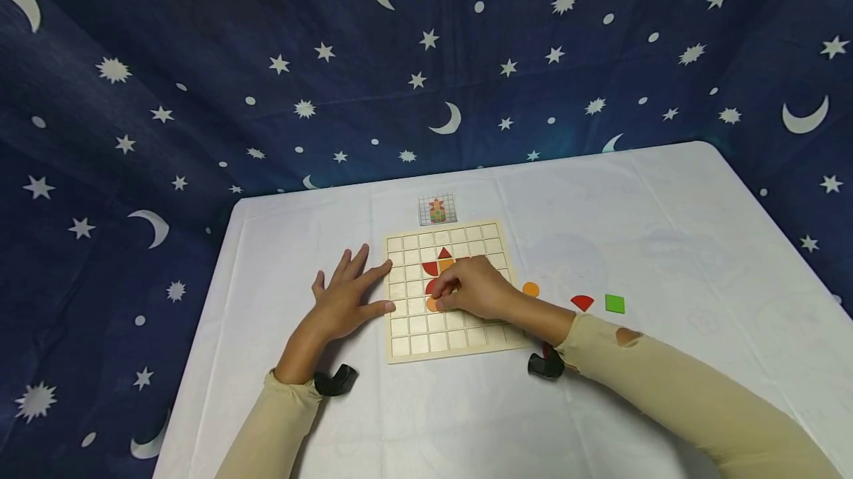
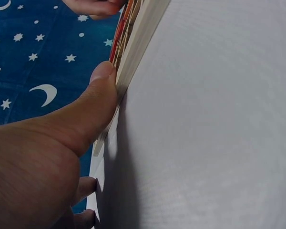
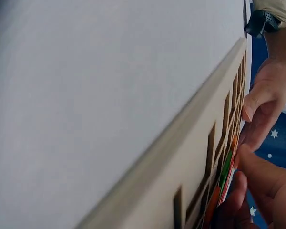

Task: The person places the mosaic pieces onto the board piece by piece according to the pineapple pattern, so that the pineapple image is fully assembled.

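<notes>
A square wooden grid board [image 1: 408, 325] lies on the white table. My left hand [image 1: 343, 303] is spread flat beside it, with thumb and index fingertip at its left edge; the left wrist view shows the thumb [image 2: 100, 90] against the board's side. Over the board, my right hand [image 1: 476, 288] pinches an orange disc [image 1: 432, 304] with thumb and index finger, low in a grid cell. Above the disc are red quarter-circle pieces [image 1: 429, 269], an orange square [image 1: 445, 265] and a red triangle [image 1: 444, 252]. The right hand hides the board's middle; a green piece [image 3: 225, 168] shows in the right wrist view.
Behind the board lies a small pattern card [image 1: 437, 209] with a coloured figure on a grid. To the right are another orange disc [image 1: 530, 289], a red quarter-circle [image 1: 582, 303] and a green square [image 1: 614, 303]. A dark star-and-moon cloth [image 1: 426, 101] hangs behind the table.
</notes>
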A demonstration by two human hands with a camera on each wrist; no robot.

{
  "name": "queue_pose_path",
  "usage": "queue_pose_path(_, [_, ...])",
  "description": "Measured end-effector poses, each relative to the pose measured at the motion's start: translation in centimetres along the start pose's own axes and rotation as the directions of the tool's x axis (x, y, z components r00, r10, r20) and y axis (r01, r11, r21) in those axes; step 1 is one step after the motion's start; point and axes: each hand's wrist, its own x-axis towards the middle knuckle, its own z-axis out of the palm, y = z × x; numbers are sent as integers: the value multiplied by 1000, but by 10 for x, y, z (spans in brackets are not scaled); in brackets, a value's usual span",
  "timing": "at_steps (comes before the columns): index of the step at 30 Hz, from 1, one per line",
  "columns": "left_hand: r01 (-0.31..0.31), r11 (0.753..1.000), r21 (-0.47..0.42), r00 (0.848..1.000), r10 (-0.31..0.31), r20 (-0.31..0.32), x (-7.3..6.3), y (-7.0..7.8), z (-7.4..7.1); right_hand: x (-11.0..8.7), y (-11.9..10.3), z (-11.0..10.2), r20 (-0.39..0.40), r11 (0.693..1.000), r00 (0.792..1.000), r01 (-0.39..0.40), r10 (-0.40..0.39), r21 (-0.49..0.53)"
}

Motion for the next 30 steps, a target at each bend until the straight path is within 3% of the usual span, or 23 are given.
queue_pose_path(3, [-1, 1000, -13, 1000, 1, 0, 0, 1, 0, -6, 5, -10, -22, 1000, 1000, -1, 1, 10])
queue_pose_path(9, [8, 1000, -14, 1000, -8, 13, 0, 2, 0, -25, 18, -48, -70, 995, 997, -35, 29, -90])
queue_pose_path(17, [10, 1000, -23, 1000, -9, 8, -2, 2, 1, -51, 48, -97, 60, 982, 996, -51, 62, -179])
queue_pose_path(23, [6, 1000, -28, 1000, -6, 3, -2, 1, 1, -64, 69, -104, 103, 972, 992, -46, 71, -230])
queue_pose_path(30, [6, 1000, -17, 1000, -6, 2, -1, 1, 1, -71, 82, -99, 85, 979, 995, -43, 61, -198])
